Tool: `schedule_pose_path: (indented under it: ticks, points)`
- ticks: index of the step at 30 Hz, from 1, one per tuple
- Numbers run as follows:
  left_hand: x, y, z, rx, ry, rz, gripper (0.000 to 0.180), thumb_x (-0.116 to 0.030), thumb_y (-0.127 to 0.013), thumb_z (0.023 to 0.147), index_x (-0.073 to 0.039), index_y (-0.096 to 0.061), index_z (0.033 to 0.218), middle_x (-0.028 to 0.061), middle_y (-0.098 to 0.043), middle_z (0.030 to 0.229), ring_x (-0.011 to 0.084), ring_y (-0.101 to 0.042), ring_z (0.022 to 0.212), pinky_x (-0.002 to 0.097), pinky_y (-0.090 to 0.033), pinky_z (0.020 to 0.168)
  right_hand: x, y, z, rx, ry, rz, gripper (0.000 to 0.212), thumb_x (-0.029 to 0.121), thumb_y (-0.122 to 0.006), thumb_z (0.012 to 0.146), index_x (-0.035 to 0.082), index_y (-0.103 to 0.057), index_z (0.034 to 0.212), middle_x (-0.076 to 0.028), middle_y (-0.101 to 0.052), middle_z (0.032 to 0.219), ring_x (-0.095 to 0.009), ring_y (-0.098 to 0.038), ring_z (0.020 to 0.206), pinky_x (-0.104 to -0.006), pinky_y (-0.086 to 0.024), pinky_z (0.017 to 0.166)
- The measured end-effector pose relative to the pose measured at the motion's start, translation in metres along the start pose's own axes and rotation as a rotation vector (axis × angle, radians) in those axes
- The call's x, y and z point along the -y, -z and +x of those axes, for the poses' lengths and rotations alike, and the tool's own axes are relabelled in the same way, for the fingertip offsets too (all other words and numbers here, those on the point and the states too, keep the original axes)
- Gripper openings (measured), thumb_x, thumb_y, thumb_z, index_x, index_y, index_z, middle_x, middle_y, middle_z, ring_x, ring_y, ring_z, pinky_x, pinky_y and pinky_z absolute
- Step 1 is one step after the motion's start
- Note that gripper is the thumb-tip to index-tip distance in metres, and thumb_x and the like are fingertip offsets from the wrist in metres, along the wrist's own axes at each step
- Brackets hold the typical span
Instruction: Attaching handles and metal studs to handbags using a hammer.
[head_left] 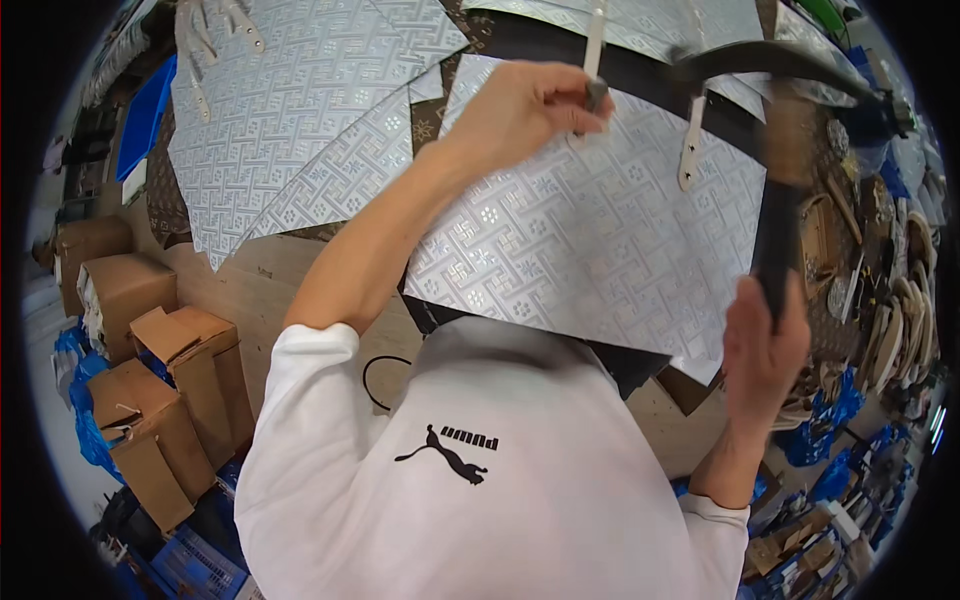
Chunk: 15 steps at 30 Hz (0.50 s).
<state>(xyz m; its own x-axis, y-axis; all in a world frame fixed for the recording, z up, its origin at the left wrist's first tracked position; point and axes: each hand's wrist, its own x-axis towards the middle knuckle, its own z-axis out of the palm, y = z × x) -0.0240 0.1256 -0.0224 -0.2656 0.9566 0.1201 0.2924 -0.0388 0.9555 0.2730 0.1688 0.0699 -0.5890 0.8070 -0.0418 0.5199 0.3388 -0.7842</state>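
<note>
1. left hand (515,115): fingertips pinching a small dark metal-looking piece (596,95) by a long white strap (595,45); probably best held steady, fingers clear of the hammer's path.
2. silver-white patterned flat sheet (590,240): just before the torso, under the left hand; should stay flat, unshifted.
3. right hand (765,350): wrapped round a black-gripped hammer with dark curved head (778,235), raised, blurry; short square taps look safest.
4. counts: brown cardboard boxes (205,365), at least four; pinched piece, one; near-sheet straps, two; hammer, one.
</note>
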Motion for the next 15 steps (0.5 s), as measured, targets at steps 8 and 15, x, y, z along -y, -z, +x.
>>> schedule_pose_path:
  ticks: [8,15]
  points:
    - [-0.007,-0.059,0.072,0.04,-0.163,-0.268,0.017,-0.007,-0.075,0.086,-0.001,-0.075,0.101,0.0054,-0.075,0.088,0.0125,-0.071,0.084,0.0253,-0.054,0.08,0.007,0.041,-0.014,-0.477,-0.132,0.385,0.023,0.024,-0.055,0.105,0.002,-0.057,0.1,0.004,-0.047,0.062,-0.001,-0.034,0.044,-0.0192,-0.028,0.041]
    - [0.002,-0.093,0.09,0.11,-0.168,-0.089,0.018,-0.011,-0.076,0.086,-0.002,-0.075,0.101,0.0061,-0.075,0.09,0.0127,-0.071,0.083,0.0258,-0.054,0.079,-0.02,0.047,-0.028,-0.507,-0.199,0.381,0.022,0.025,-0.056,0.105,0.003,-0.058,0.103,0.003,-0.047,0.063,0.001,-0.033,0.044,-0.0172,-0.023,0.039]
